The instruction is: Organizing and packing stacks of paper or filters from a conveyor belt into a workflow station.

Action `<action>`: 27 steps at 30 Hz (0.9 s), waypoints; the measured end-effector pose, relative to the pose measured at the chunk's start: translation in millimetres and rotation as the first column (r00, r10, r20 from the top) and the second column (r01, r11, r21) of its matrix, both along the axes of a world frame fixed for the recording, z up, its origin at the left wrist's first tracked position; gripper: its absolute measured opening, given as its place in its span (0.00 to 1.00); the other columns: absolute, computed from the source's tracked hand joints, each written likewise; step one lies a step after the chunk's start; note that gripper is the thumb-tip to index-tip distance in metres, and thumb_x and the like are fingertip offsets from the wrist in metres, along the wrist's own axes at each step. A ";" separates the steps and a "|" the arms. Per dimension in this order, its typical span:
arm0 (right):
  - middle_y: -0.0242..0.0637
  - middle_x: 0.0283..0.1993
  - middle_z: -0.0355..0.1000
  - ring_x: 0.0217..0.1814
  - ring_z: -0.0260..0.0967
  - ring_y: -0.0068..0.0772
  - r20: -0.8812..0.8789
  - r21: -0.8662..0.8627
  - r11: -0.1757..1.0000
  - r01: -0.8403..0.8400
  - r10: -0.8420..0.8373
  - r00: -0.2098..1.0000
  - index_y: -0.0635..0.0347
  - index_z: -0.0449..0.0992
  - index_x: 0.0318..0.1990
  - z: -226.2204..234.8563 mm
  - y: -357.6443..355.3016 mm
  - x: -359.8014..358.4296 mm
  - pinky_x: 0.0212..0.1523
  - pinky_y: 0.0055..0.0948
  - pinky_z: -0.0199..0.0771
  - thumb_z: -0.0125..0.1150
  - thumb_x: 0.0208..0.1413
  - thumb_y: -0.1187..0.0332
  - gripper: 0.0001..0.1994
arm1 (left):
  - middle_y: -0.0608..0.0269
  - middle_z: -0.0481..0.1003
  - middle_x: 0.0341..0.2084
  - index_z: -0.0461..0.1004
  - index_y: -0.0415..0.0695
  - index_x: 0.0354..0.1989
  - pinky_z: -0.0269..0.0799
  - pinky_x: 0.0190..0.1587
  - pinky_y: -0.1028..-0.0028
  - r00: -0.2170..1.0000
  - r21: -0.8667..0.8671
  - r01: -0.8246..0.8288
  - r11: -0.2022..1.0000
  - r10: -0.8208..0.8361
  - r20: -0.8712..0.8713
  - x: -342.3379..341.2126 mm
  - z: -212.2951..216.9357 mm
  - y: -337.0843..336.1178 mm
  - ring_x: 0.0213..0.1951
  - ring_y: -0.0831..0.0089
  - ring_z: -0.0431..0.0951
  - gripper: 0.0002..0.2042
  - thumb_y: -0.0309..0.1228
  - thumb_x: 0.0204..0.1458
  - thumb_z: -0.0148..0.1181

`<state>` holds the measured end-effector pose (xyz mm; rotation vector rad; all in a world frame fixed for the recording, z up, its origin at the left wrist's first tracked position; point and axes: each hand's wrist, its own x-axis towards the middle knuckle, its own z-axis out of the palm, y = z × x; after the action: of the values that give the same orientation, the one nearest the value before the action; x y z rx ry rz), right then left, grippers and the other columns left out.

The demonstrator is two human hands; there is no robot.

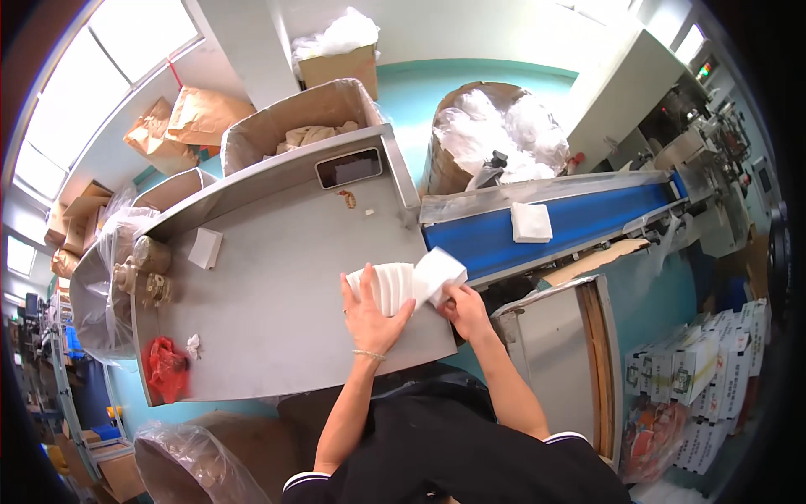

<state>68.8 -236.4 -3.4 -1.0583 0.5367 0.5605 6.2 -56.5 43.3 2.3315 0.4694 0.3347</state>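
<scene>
A row of white folded paper napkins (389,290) stands on edge, fanned in a slight curve, near the right end of the grey metal table. My left hand (374,317) spans this row, its fingers over the left end and its thumb against the near right side. Just right of the row, my right hand (467,309) pinches a white napkin stack (441,270) by its near corner. That stack is tilted and touches or overlaps the end of the row. Another white napkin stack (531,223) lies on the blue conveyor belt (588,214).
On the grey table (277,311) are a phone (348,168), a small beaded string (347,199), a white packet (205,249) and a red plastic bag (168,370). Behind stand cartons (243,139) and a bin of clear plastic (495,130). Printed packages (697,378) are piled at right.
</scene>
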 end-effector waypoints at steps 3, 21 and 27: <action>0.36 0.42 0.74 0.38 0.72 0.27 0.023 0.064 0.995 -0.076 0.075 0.997 0.64 0.70 0.51 1.0 7.5 8.0 0.39 0.26 0.74 0.54 0.62 0.63 0.15 | 0.31 0.48 0.65 0.54 0.52 0.68 0.55 0.62 0.49 0.996 0.010 -0.007 1.000 0.008 -0.090 5.5 19.3 -17.6 0.66 0.38 0.51 0.49 0.50 0.34 0.73; 0.47 0.37 0.76 0.37 0.74 0.45 -0.024 -0.922 0.383 -0.064 0.106 0.994 0.68 0.79 0.38 -3.4 -381.1 278.7 0.34 0.42 0.73 0.70 0.35 0.67 0.19 | 0.34 0.51 0.64 0.56 0.47 0.66 0.53 0.64 0.53 0.999 0.138 -0.002 0.990 0.009 -0.053 13.3 12.9 -23.7 0.67 0.42 0.49 0.42 0.32 0.37 0.68; 0.35 0.46 0.74 0.47 0.72 0.27 0.722 -0.318 0.933 0.167 0.124 0.681 0.62 0.72 0.50 112.6 -236.3 163.8 0.47 0.26 0.74 0.64 0.53 0.75 0.16 | 0.36 0.50 0.64 0.55 0.48 0.67 0.53 0.64 0.53 0.997 0.101 -0.017 0.995 0.024 -0.067 20.1 14.8 -26.4 0.67 0.42 0.50 0.42 0.32 0.39 0.67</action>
<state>232.7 -472.7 109.3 -1.5169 -0.0859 -0.0385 26.3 -82.9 58.1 2.4439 0.5204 0.2952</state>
